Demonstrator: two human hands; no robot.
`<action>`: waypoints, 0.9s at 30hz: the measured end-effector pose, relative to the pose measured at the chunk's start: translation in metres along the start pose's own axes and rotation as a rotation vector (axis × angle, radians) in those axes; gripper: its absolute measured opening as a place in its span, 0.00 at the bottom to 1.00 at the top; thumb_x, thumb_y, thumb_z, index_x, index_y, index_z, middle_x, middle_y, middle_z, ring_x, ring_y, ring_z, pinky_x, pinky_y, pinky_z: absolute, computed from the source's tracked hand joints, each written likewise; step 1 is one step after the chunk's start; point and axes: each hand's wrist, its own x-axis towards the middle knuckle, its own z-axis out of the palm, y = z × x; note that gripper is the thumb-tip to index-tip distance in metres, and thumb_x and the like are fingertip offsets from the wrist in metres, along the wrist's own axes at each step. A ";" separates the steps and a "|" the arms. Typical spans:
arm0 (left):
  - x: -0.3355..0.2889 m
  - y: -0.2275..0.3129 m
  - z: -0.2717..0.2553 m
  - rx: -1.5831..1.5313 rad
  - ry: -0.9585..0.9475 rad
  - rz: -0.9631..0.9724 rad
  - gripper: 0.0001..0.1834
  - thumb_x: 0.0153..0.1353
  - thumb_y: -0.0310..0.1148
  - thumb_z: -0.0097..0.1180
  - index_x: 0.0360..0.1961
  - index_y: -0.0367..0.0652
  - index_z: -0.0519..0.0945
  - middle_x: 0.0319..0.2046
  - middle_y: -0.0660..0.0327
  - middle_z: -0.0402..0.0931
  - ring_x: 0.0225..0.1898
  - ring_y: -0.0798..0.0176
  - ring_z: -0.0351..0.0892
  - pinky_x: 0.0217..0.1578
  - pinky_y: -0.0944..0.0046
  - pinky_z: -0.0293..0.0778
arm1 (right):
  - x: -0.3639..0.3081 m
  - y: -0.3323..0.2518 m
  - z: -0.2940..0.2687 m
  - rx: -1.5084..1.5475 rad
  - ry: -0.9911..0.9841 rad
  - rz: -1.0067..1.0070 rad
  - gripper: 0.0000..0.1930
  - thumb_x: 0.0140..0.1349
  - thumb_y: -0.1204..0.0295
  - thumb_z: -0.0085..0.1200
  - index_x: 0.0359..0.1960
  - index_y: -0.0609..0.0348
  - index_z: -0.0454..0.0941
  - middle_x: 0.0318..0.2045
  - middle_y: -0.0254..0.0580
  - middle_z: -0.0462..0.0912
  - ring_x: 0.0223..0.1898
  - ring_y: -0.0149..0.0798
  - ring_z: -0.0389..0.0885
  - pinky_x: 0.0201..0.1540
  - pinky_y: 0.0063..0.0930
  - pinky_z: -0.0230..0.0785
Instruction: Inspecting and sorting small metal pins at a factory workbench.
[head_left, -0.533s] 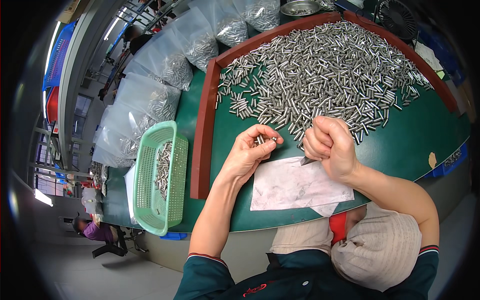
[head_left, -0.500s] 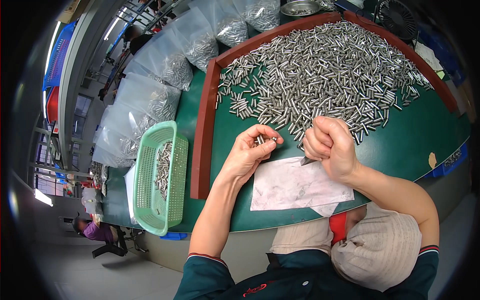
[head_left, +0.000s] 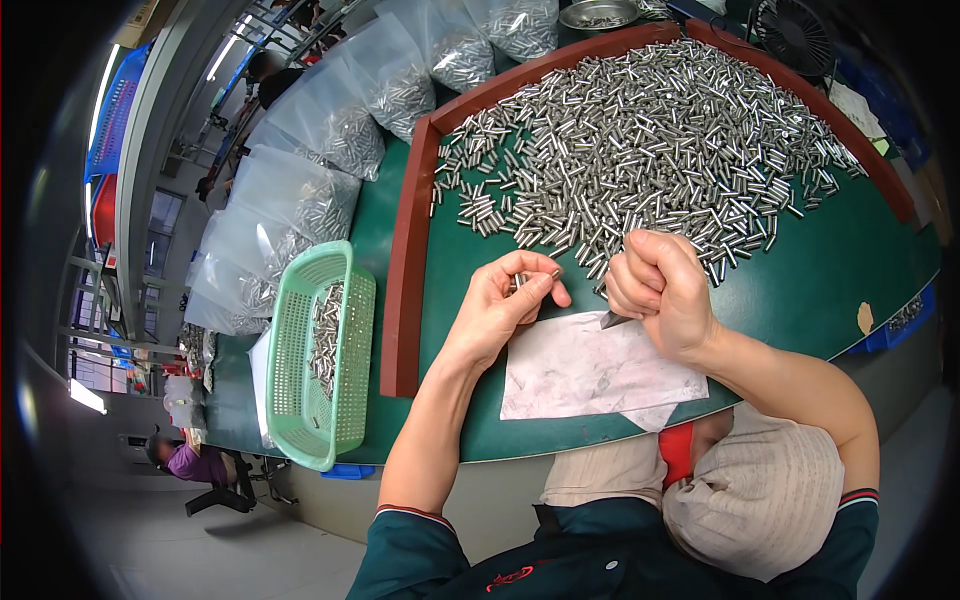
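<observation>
In the head view, a green plastic basket (head_left: 322,358) at the left edge of the green table (head_left: 830,290) holds a thin layer of small metal pins. A wood-framed tray (head_left: 408,290) carries a big heap of metal cylinders (head_left: 640,150). Clear plastic bags (head_left: 330,150) of similar parts lie along the far left.

The left hand (head_left: 500,310) pinches one small metal pin (head_left: 535,280) between its fingertips. The right hand (head_left: 660,290) is clenched around what looks like a small blade, above a white paper sheet (head_left: 590,370).
</observation>
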 end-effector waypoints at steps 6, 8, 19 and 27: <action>-0.018 0.001 0.027 0.624 -0.014 0.134 0.04 0.57 0.26 0.48 0.28 0.36 0.69 0.17 0.66 0.67 0.17 0.76 0.62 0.17 0.74 0.59 | 0.001 0.000 -0.002 -0.053 0.005 -0.007 0.21 0.60 0.65 0.35 0.08 0.50 0.50 0.04 0.29 0.52 0.08 0.25 0.45 0.12 0.21 0.39; -0.020 -0.003 0.034 0.881 -0.002 0.252 0.05 0.53 0.26 0.51 0.26 0.35 0.70 0.15 0.60 0.70 0.15 0.69 0.66 0.17 0.69 0.61 | 0.000 0.000 -0.001 -0.054 0.023 -0.001 0.21 0.59 0.65 0.35 0.08 0.50 0.50 0.04 0.29 0.51 0.09 0.25 0.45 0.13 0.21 0.39; -0.018 -0.008 0.033 1.069 -0.021 0.321 0.08 0.49 0.27 0.54 0.24 0.37 0.67 0.16 0.53 0.72 0.19 0.49 0.72 0.19 0.57 0.66 | -0.004 0.004 0.004 -0.036 -0.009 -0.080 0.20 0.58 0.67 0.33 0.07 0.50 0.51 0.04 0.28 0.52 0.09 0.25 0.44 0.14 0.21 0.40; -0.020 -0.007 0.036 1.070 -0.001 0.303 0.07 0.49 0.26 0.54 0.24 0.37 0.68 0.16 0.52 0.72 0.20 0.49 0.73 0.19 0.57 0.66 | -0.005 0.005 0.005 -0.035 -0.011 -0.078 0.20 0.58 0.67 0.33 0.07 0.50 0.50 0.04 0.27 0.52 0.09 0.25 0.44 0.14 0.21 0.40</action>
